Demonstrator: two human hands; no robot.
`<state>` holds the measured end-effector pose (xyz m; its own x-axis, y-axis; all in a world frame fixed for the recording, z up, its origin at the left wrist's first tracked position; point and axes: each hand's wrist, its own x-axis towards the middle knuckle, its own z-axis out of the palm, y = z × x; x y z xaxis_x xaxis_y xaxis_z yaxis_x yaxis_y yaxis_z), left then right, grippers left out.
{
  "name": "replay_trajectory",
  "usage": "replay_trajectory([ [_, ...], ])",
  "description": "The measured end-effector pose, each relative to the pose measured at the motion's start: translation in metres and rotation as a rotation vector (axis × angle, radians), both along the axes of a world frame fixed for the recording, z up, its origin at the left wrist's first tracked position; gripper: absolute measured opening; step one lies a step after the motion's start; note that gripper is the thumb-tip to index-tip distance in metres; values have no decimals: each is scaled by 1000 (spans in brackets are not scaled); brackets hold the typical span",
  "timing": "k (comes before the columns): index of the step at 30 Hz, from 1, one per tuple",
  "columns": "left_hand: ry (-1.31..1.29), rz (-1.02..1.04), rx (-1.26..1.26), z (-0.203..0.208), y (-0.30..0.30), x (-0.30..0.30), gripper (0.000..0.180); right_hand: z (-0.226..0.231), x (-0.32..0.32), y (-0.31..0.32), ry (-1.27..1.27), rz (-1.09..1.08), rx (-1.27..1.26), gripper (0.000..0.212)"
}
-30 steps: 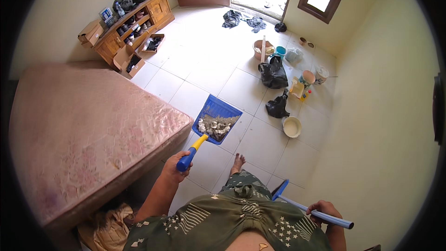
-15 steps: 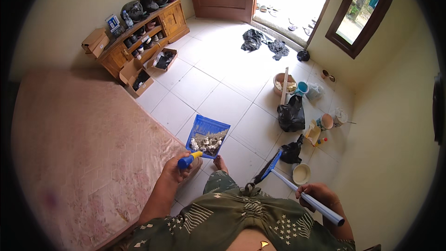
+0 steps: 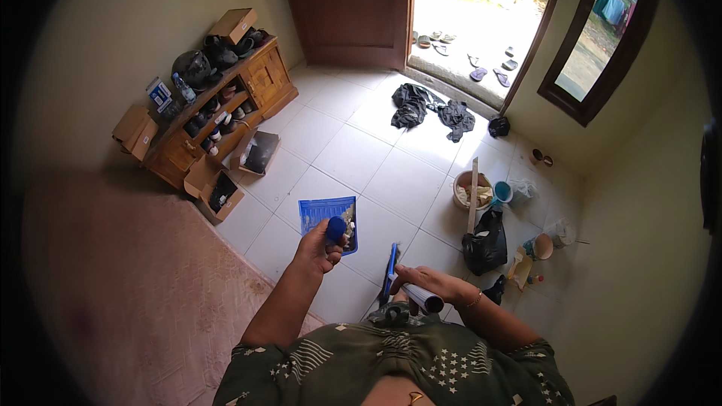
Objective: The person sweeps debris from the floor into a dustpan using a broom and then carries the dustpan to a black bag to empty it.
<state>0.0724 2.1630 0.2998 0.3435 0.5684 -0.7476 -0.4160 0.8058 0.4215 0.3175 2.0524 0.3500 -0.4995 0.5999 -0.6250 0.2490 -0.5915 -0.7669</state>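
The left forearm extends forward from the lower edge; the left hand (image 3: 320,248) is closed around the handle (image 3: 336,227) of the blue dustpan (image 3: 312,213), with the handle end pointing toward the viewer. The right forearm angles inward; the right hand (image 3: 440,283) is wrapped over the broom (image 3: 415,292) handle near its end, exact finger placement partly hidden.

The pink mattress (image 3: 143,278) occupies the left side, below the left forearm. A wooden cabinet (image 3: 175,158) stands at upper left. A black plastic bag (image 3: 485,246) and a bucket (image 3: 458,197) with a strip laid across it stand to the right, beyond the right hand.

The dustpan lies directly beyond the left hand, which partly covers it; debris (image 3: 350,231) shows along its right side. The blue broom head (image 3: 392,262) is just left of the right hand, apart from the dustpan.
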Motion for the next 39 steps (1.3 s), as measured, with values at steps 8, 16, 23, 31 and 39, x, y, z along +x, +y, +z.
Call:
replay_trajectory([
  [8, 14, -21, 169, 18, 130, 99, 23, -21, 38, 150, 137, 18, 202, 45],
  [16, -50, -126, 117, 28, 242, 185, 20, -50, 33, 280, 104, 482, 487, 34],
  [23, -38, -247, 221, 45, 321, 240, 19, -77, 85, 372, 271, 469, 781, 23],
  [31, -53, -419, 71, 30, 426, 307, 19, -55, 152, 474, 156, 420, 395, 36],
  [39, 26, -497, 118, 26, 510, 372, 18, -51, 317, 536, -224, -56, 460, 35],
])
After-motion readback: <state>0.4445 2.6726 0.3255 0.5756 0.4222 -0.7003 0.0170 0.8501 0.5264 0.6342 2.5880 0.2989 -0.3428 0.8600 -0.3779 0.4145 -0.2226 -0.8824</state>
